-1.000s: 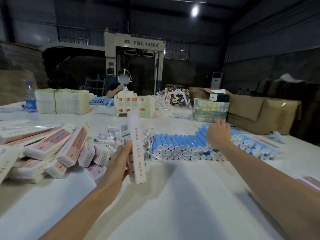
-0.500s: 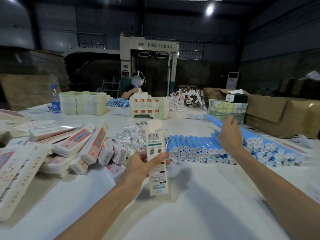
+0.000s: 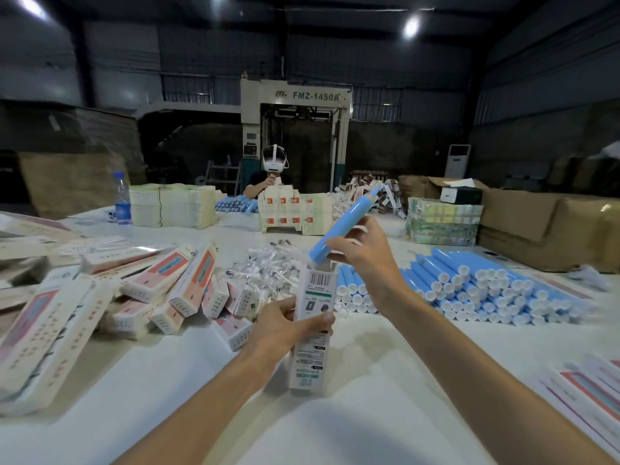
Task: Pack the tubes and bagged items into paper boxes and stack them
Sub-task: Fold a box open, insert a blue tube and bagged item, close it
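Both our hands are full: left hand [image 3: 281,327] grips the upright paper box [image 3: 308,360], right hand [image 3: 365,256] just above it holds a tilted blue tube [image 3: 345,223].

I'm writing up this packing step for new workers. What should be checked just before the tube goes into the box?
1. Left hand grips the paper box firmly, upright: ok.
2. Box's top end open and facing up: ok.
3. Right hand holds the blue tube securely: ok.
4. Tube's lower end at the box mouth: ok, just above it.
5. Tube in line with the box: not ok, it leans up and to the right.
6. Something from the bagged items pile already inside the box: cannot tell.
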The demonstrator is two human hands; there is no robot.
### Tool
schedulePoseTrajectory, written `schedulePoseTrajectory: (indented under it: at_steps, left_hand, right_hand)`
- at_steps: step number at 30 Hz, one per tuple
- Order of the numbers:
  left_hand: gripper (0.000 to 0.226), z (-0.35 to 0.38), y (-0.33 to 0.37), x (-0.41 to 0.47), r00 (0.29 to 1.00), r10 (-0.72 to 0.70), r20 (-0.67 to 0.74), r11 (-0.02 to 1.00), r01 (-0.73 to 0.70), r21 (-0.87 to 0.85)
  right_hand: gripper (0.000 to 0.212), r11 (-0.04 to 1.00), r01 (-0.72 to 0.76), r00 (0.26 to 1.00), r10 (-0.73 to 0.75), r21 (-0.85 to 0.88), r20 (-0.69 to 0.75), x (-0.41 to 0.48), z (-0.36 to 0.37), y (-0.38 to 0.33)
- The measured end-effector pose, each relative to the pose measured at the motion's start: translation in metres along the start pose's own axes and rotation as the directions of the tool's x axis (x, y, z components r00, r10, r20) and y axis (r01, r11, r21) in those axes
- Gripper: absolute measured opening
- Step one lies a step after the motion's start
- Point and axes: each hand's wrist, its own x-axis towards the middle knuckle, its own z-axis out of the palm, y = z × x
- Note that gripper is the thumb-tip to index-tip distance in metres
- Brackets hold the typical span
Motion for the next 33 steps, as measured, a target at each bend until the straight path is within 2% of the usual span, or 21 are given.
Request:
schedulePoseTrajectory:
  at_steps: [2,6,9,12,16,18,20,21,22,24,26,27,28,30,33]
  left_hand:
    - [0.051,0.000,0.001,-0.002,1.000,0.003,0.003,1.000,-0.003,-0.002]
    - [0.044,-0.003,0.002,-0.002,0.999,0.026,-0.035,0.999,-0.025,0.034]
    - [0.046,-0.004,0.000,0.000,0.998,0.049,-0.043,0.998,-0.047,0.052]
    - [0.054,-0.003,-0.004,0.003,0.997,0.053,-0.054,0.998,-0.051,0.044]
    - [0.057,-0.004,-0.007,0.008,0.995,0.042,-0.088,0.999,-0.042,0.011]
    - [0.057,-0.006,-0.008,0.010,0.992,0.034,-0.118,0.999,-0.035,-0.005]
    - [0.051,-0.009,-0.011,0.012,0.986,0.037,-0.163,0.999,-0.041,-0.016]
    - [0.046,-0.010,-0.013,0.012,0.982,0.043,-0.182,0.999,-0.047,-0.016]
    - [0.040,-0.012,-0.014,0.012,0.979,0.048,-0.197,0.999,-0.050,-0.009]
    - [0.033,-0.014,-0.016,0.013,0.974,0.049,-0.220,0.999,-0.052,-0.006]
    - [0.033,-0.014,-0.017,0.014,0.971,0.047,-0.234,0.998,-0.053,-0.022]
    - [0.033,-0.014,-0.017,0.015,0.971,0.048,-0.236,0.998,-0.055,-0.025]
    - [0.033,-0.015,-0.017,0.016,0.972,0.053,-0.229,0.998,-0.060,-0.024]
    - [0.033,-0.014,-0.018,0.016,0.976,0.068,-0.207,0.997,-0.073,-0.018]
    - [0.038,-0.013,-0.017,0.015,0.981,0.068,-0.183,0.997,-0.072,-0.013]
  right_hand:
    - [0.040,0.983,-0.014,1.000,0.012,-0.182,-0.013,0.001,0.004,0.004]
    - [0.031,0.942,-0.106,0.989,0.133,-0.320,0.066,0.008,-0.005,-0.001]
    - [0.026,0.907,-0.090,0.980,0.153,-0.411,0.124,0.007,-0.007,0.000]
    - [0.017,0.874,-0.091,0.963,0.200,-0.477,0.183,0.007,-0.004,0.006]
    - [0.029,0.898,-0.130,0.938,0.249,-0.420,0.242,0.007,-0.001,0.019]
    - [0.035,0.923,-0.115,0.956,0.204,-0.368,0.213,0.011,0.000,0.031]
    - [0.027,0.929,-0.072,0.988,0.116,-0.363,0.101,0.019,-0.002,0.046]
    - [0.020,0.909,-0.037,0.998,0.055,-0.415,0.032,0.024,-0.003,0.055]
    - [0.014,0.858,-0.003,1.000,-0.006,-0.513,-0.016,0.028,-0.005,0.066]
    - [0.012,0.649,0.073,0.996,-0.091,-0.757,0.018,0.031,-0.007,0.093]
    - [0.021,0.301,0.197,0.979,-0.115,-0.933,0.169,0.030,-0.005,0.124]
    - [0.027,0.120,0.248,0.966,-0.105,-0.961,0.237,0.029,-0.003,0.138]
    - [0.034,-0.006,0.276,0.957,-0.088,-0.961,0.275,0.028,-0.001,0.150]
    - [0.047,-0.126,0.289,0.952,-0.070,-0.949,0.299,0.026,0.001,0.165]
    - [0.052,-0.219,0.296,0.941,-0.101,-0.930,0.323,0.023,0.000,0.172]
